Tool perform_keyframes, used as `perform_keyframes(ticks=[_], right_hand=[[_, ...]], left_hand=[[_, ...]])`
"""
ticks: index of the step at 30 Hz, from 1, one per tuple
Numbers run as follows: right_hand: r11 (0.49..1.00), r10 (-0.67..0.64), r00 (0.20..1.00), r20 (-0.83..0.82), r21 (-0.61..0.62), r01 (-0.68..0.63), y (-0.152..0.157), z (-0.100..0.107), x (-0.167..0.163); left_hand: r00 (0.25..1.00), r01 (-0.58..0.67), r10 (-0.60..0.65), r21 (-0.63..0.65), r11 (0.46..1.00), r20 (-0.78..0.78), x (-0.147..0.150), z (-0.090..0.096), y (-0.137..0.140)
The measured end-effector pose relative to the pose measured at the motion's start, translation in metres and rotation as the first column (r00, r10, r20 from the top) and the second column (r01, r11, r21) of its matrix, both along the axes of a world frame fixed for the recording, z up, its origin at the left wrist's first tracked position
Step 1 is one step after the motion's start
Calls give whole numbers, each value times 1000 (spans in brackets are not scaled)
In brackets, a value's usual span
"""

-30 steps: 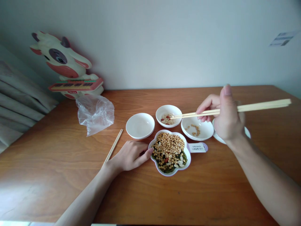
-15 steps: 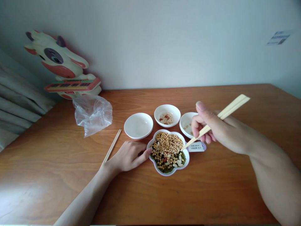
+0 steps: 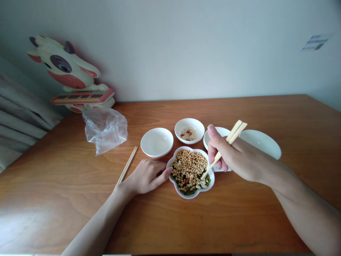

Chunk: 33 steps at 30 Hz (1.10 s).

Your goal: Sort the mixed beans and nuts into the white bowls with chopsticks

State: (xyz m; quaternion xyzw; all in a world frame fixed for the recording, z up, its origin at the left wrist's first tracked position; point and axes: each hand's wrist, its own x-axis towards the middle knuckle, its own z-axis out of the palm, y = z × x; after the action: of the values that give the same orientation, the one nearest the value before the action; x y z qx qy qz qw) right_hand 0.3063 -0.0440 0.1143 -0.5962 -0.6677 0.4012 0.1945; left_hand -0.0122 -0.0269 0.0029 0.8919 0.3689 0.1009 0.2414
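A white flower-shaped dish [image 3: 173, 184] with a lilac edge holds soybeans [image 3: 190, 160], green beans, pale flat seeds [image 3: 203, 184] and a few reddish nuts. At its left rim, my left hand [image 3: 149, 177] grips the edge, thumb on top; the other fingers are partly hidden. My right hand [image 3: 226, 153] pinches a pair of wooden chopsticks [image 3: 221, 150]. Their tips reach into the dish's right side, at the pale seeds; whether anything is between them I cannot tell. A white label [image 3: 221, 168] on the dish's handle is mostly covered by my right hand.
Behind the dish stand a bare white bowl [image 3: 157, 143], a bowl [image 3: 189, 122] with pale and reddish pieces, and a third bowl [image 3: 218, 131] partly hidden. Another bowl [image 3: 261, 142] sits behind my right wrist. Spare chopsticks [image 3: 127, 166], a plastic bag [image 3: 106, 129] and a cow toy [image 3: 77, 78] are leftward.
My right hand has shifted left and slightly down with the chopsticks, whose tips moved down and left onto the pale seeds. The far-right bowl has come into view. My left hand has stayed put.
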Motion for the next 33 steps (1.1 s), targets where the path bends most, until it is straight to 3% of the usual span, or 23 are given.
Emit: perform_keyframes(ticks=[21, 33], right_hand=[[994, 99, 995, 27, 43, -101, -7, 6, 3], [970, 239, 966, 100, 21, -243, -10, 10, -2]], left_hand=[[1000, -5, 5, 0, 1000, -25, 0, 0, 0], [1000, -5, 5, -1, 1000, -1, 2, 2, 0]])
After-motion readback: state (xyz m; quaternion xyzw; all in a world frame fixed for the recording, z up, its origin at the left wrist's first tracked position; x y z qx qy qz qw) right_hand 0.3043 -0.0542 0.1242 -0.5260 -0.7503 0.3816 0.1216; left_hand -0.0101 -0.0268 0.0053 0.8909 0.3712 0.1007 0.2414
